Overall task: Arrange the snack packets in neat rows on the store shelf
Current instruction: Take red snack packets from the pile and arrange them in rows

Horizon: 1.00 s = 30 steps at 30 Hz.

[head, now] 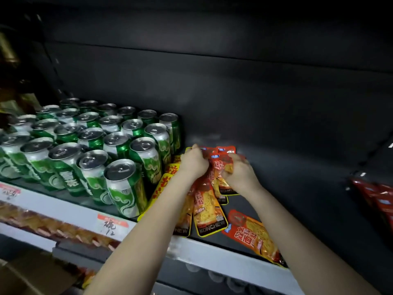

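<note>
The left hand (pixel 194 161) and right hand (pixel 238 173) each have a closed grip, fingers curled, on a bunch of red snack packets (pixel 217 165) deep on the store shelf (pixel 212 250), just beside the green cans (pixel 127 145). More packets lie overlapped in front of the bunch, and a stray packet (pixel 253 235) sits askew near the edge. The row seems half-formed. Next, the bunch likely needs squaring and laying in line.

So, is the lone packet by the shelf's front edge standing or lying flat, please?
Lying flat: the lone packet shows its printed face upward, askew, apart from the other packets.
</note>
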### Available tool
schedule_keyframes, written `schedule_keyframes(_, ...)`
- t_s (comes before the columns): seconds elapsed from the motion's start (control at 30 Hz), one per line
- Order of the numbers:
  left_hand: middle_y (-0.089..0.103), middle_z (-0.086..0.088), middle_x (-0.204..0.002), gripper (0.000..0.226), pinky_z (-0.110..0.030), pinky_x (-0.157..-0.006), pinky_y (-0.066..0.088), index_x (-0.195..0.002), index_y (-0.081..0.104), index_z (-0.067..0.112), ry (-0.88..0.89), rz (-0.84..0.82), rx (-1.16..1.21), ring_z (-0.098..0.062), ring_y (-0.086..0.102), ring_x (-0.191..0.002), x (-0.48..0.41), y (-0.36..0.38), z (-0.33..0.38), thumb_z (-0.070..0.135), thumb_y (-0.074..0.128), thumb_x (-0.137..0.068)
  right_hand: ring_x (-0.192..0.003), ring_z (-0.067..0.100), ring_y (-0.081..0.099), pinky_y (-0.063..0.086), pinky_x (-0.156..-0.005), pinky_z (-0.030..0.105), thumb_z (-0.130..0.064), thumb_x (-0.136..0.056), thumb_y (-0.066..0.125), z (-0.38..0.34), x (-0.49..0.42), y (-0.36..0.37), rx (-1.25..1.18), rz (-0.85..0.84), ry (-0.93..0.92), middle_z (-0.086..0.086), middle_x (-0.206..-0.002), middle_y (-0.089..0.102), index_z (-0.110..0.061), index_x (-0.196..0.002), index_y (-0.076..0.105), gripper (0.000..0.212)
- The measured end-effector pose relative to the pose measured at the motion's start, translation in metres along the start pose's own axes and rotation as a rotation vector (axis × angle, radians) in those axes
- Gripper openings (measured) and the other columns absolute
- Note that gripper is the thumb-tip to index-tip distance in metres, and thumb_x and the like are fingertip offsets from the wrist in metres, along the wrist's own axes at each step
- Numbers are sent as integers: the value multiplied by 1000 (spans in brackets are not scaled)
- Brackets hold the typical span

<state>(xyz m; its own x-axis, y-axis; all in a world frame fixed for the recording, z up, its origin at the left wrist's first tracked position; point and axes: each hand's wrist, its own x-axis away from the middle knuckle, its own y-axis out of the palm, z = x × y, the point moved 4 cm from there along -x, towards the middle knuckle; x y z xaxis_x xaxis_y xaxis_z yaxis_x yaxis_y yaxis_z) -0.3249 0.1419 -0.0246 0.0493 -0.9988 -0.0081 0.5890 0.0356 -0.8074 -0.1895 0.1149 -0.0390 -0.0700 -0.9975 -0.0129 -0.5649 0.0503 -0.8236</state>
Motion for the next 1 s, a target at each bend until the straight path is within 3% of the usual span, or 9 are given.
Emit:
schedule_keyframes(0.13,65,-11,-116,30,-36,-97,44,-117,61,14,58,20,27,-34,55,-115,-6,7,-6,20,56,-89,-119,23,53,42,-99,28,-26,-76,76,11,-4,-3,-180,-49,94,4,-121,60,-16,-135,40,69)
schedule_keyframes(0.3,61,-11,-120,46,-42,-96,37,-119,58,16,77,74,-367,-34,46,-119,-2,2,-7,48,58,-86,-112,19,59,40,-88,19,-22,-77,75,13,2,-6,-116,36,21,1,-118,64,-17,-135,40,69)
schedule_keyframes(0.43,57,-9,-125,56,-43,-101,33,-122,57,20,72,-42,-397,-33,42,-124,-4,2,-3,53,66,-77,-111,24,60,49,-92,31,-20,-80,72,27,7,-12,-46,98,25,7,-122,61,-23,-141,30,74)
schedule_keyframes(0.6,54,-8,-130,59,-43,-103,34,-125,58,20,9,-87,-405,-32,42,-126,-8,3,0,52,68,-76,-120,24,52,43,-98,31,-6,-85,62,49,18,-33,-103,159,10,10,-128,53,-22,-140,35,63)
schedule_keyframes(0.73,68,-11,-109,38,-34,-88,47,-108,70,19,23,-81,-190,-29,61,-104,-7,-1,10,39,73,-77,-116,21,55,44,-87,25,-3,-88,57,80,28,-62,-232,143,69,5,-124,57,-26,-140,35,61)
schedule_keyframes(0.83,71,-13,-95,21,-28,-78,48,-95,73,11,111,-7,-80,-27,66,-86,-4,-8,38,25,73,-79,-107,15,56,39,-81,21,0,-88,54,103,37,-88,-276,175,94,3,-116,61,-27,-138,38,59)
schedule_keyframes(0.9,71,-13,-93,20,-23,-75,48,-95,72,9,179,44,10,-22,67,-80,-1,-6,66,24,72,-81,-98,10,55,37,-78,20,0,-88,53,120,45,-106,-270,198,117,0,-106,63,-25,-135,43,54)
schedule_keyframes(1.0,71,-13,-94,23,-15,-62,48,-102,70,10,279,5,117,-13,67,-62,2,18,111,24,67,-85,-100,14,57,40,-78,21,-3,-88,55,146,61,-131,-201,244,141,3,-112,64,-23,-126,55,44)
